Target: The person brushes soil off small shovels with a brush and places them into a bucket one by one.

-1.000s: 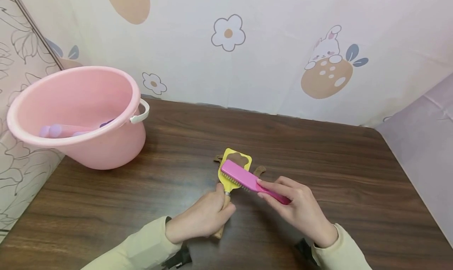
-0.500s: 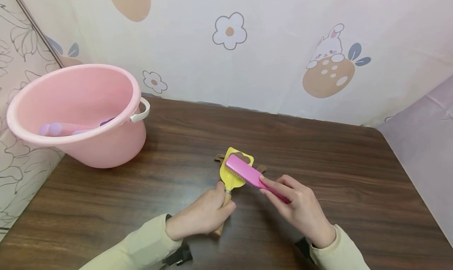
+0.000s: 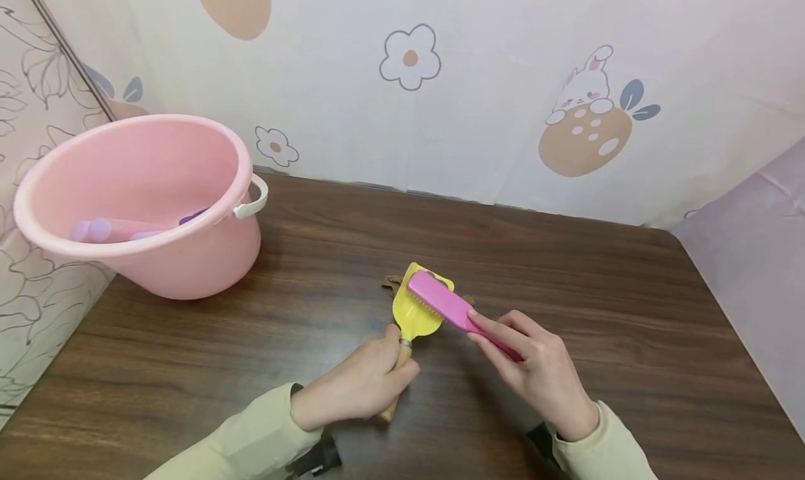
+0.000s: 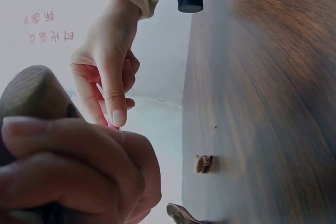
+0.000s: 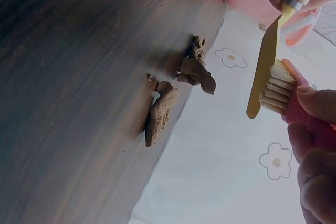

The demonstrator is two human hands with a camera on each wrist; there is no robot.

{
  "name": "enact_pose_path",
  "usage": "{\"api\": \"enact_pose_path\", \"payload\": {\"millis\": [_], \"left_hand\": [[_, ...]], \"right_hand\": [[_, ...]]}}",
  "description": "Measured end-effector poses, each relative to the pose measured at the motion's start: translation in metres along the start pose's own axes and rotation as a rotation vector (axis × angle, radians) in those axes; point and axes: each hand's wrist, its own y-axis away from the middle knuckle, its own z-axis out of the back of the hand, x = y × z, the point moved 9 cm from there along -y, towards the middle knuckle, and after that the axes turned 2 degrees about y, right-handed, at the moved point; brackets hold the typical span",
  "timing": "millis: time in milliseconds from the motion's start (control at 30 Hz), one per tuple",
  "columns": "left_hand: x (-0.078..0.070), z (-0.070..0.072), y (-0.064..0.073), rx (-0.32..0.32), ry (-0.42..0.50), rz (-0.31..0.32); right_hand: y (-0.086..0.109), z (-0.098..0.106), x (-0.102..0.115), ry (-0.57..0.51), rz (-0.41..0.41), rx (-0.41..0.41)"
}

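Note:
My left hand [image 3: 358, 382] grips the wooden handle of a small yellow shovel [image 3: 410, 318] whose blade points away from me. In the right wrist view the blade [image 5: 265, 64] stands above the table. With fingers and thumb, my right hand [image 3: 537, 368] holds a pink brush [image 3: 441, 300] by its handle. Its pale bristles [image 5: 277, 90] meet the blade's face. The brush covers much of the blade's far half, and a little brown shows past it. Below lie rough, dry-looking brown pieces, one light and ridged [image 5: 161, 111] and one darker and curled [image 5: 197, 72].
A pink bucket [image 3: 189, 267] with a white handle [image 3: 254, 199] stands at the left of the dark wooden table [image 3: 566, 277]. Pink and purple things [image 3: 126, 230] lie inside it. Patterned cloth [image 3: 478, 117] rises along the table's back edge. A small brown bit [image 4: 203, 164] lies on the table.
The brush has shifted slightly right and away from me, over the blade's far part, hiding more of the brown patch there. The shovel blade has drifted a little right. The bucket stays put.

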Motion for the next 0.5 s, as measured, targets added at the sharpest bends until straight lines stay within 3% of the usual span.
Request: {"api": "enact_pose_path", "payload": {"millis": [500], "left_hand": [[0.0019, 0.0068, 0.0042, 0.003, 0.008, 0.013]], "right_hand": [[-0.0034, 0.0055, -0.0034, 0.018, 0.023, -0.090]]}}
